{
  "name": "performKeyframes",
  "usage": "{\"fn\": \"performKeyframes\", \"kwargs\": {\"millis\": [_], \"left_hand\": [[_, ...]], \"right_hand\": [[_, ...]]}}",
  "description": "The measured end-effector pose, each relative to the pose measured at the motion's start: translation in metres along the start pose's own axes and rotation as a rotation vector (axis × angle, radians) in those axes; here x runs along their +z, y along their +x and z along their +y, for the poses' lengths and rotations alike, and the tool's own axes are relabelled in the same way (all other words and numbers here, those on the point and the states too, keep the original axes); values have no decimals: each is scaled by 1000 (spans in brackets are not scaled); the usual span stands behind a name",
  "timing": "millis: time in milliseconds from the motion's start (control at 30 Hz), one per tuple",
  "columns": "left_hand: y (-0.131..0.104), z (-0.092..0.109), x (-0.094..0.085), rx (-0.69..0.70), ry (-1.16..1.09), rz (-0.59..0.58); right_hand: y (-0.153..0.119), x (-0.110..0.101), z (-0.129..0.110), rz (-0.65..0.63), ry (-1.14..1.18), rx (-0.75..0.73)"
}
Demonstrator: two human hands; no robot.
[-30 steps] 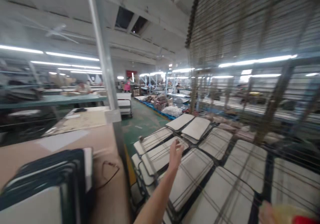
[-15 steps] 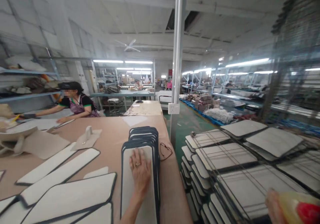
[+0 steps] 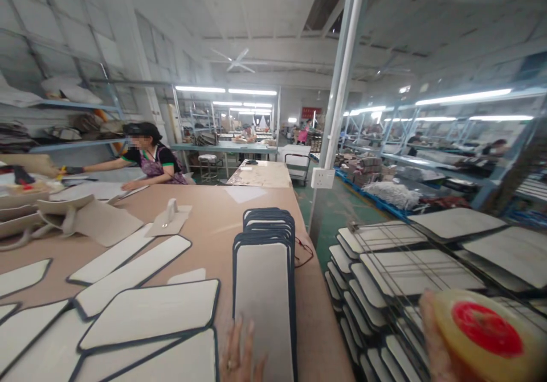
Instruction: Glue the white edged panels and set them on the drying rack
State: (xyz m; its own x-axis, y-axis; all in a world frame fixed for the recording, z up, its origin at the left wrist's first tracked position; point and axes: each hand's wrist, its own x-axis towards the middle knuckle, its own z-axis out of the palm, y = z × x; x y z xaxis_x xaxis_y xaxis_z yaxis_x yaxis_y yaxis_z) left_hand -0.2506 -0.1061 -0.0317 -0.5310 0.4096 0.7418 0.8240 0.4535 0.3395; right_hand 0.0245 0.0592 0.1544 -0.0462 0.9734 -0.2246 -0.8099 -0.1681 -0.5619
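My left hand (image 3: pixel 243 350) is at the bottom middle, fingers spread, at the lower left part of a stack of long cream panels with dark blue edges (image 3: pixel 262 279). Whether its palm presses on the top panel is hard to tell. At the lower right my right hand (image 3: pixel 436 336) grips a yellowish, see-through plastic container with a round red part (image 3: pixel 487 328). Its underside runs out of the picture. More dark-edged cream panels (image 3: pixel 154 313) lie overlapping on the table to the left of the stack.
The brown-topped table (image 3: pixel 316 325) ends right of the stack, near a cord loop (image 3: pixel 304 254). A wire rack (image 3: pixel 397 239) with layered panels stands at right. A metal post (image 3: pixel 337 97) with a socket box (image 3: pixel 322 178) rises beyond. A co-worker (image 3: pixel 154 157) works at far left.
My left hand has slid back toward me along the top panel. The container in my right hand has come further into view. The whole view has shifted slightly left.
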Motion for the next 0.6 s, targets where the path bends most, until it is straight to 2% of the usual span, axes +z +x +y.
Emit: {"fn": "performKeyframes", "kwargs": {"millis": [67, 100, 167, 267, 333, 500, 600], "left_hand": [[33, 0, -4, -215, -17, 19], [52, 3, -4, -261, -36, 18], [83, 9, -1, -302, -49, -35], [101, 17, 4, -348, -50, -30], [99, 20, 3, -388, -72, 4], [94, 30, -13, -464, -193, 96], [93, 36, -24, -518, -267, 124]], "right_hand": [[-26, 28, 6, 67, 4, 58], [-40, 43, 8, 50, 5, 71], [-63, 72, 12, 151, 44, 85], [-81, 94, 16, 228, 179, 172], [-81, 91, 19, 194, 255, 205], [-70, 63, 28, -36, 317, 130], [-70, 57, 27, -25, 302, 115]]}}
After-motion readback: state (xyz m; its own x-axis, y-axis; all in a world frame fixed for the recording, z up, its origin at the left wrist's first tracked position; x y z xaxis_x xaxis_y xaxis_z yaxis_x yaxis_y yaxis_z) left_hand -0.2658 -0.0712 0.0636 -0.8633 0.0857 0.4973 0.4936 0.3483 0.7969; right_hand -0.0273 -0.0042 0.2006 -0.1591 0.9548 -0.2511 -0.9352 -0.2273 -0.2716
